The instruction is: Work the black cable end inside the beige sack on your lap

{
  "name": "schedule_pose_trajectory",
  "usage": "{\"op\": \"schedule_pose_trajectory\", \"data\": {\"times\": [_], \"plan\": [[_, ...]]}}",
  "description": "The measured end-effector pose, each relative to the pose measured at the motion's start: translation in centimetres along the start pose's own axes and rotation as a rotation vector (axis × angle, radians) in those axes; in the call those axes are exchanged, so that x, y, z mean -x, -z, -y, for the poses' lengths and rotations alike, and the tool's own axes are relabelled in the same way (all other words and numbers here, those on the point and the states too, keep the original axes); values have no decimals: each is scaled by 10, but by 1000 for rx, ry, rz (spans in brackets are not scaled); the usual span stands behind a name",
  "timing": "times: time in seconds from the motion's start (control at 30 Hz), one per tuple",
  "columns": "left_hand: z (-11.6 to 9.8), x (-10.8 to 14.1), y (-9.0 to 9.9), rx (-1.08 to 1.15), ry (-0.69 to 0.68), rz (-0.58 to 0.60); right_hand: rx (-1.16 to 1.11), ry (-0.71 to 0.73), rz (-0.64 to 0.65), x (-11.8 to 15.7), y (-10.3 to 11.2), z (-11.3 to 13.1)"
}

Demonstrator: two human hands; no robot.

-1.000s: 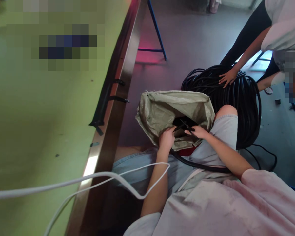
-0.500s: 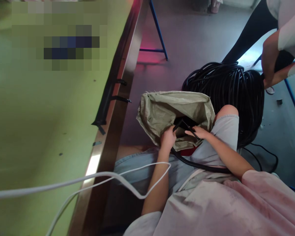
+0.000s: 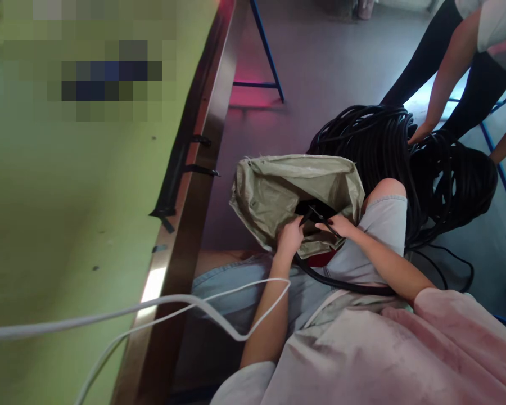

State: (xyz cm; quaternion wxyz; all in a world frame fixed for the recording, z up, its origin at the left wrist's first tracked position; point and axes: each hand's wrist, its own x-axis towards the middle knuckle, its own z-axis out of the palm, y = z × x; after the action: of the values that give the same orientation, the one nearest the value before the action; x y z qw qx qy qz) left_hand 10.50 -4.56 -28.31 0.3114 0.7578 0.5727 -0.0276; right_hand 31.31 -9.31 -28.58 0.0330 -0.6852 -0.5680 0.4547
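Over my lap, an open woven sack point(image 3: 270, 191) gapes, with dark contents deep inside. My left hand point(image 3: 290, 239) is closed around a black cable point(image 3: 341, 286), whose end pokes up over the sack's mouth. From beneath that hand the cable runs across my lap to the right. In my right hand point(image 3: 342, 225) is a slim dark tool point(image 3: 326, 223), perhaps scissors, its tip close to the cable end. Its exact kind is too small to make out. Both hands are at the sack's near rim.
A metal-edged table point(image 3: 88, 197) with a greenish top runs along my left. White cords point(image 3: 164, 301) cross in front of my left arm. Big coils of black cable point(image 3: 362, 135) lie beyond my knee, where a co-worker's hand point(image 3: 421, 132) reaches in. Blue metal legs point(image 3: 270, 50) stand behind.
The co-worker's arms have moved apart, one onto the near coil, and another black coil now shows on the right. The tool and cable end have shifted slightly between my hands.
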Motion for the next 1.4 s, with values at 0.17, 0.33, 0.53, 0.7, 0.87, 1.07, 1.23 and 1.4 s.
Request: {"op": "schedule_pose_trajectory", "data": {"times": [0.17, 0.33, 0.53, 0.7, 0.87, 1.07, 1.23, 1.4], "plan": [[-1, 1, 3, 7, -54, -20, 27, 68, -107, -4, -6, -5], [0, 3, 4, -7, -37, -35, 13, -58, -57, -1, 1, -2], [1, 3, -1, 20, -46, -40, -63, 15, -94, -3, 3, 1], [6, -4, -2, 35, 64, -85, -13, 33, 14, -3, 0, -1], [8, -6, -7, 59, -7, -55, 52, 82, -6, -5, -5, -4], [9, -10, -17, 164, -122, -49, -22, 126, 49, -8, -5, -8], [15, -14, -22, 268, -163, -138, -74, 157, 77, -9, -5, -10], [15, -15, -25, 249, -156, -108, -77, 152, 48, -8, -5, -7]]}}
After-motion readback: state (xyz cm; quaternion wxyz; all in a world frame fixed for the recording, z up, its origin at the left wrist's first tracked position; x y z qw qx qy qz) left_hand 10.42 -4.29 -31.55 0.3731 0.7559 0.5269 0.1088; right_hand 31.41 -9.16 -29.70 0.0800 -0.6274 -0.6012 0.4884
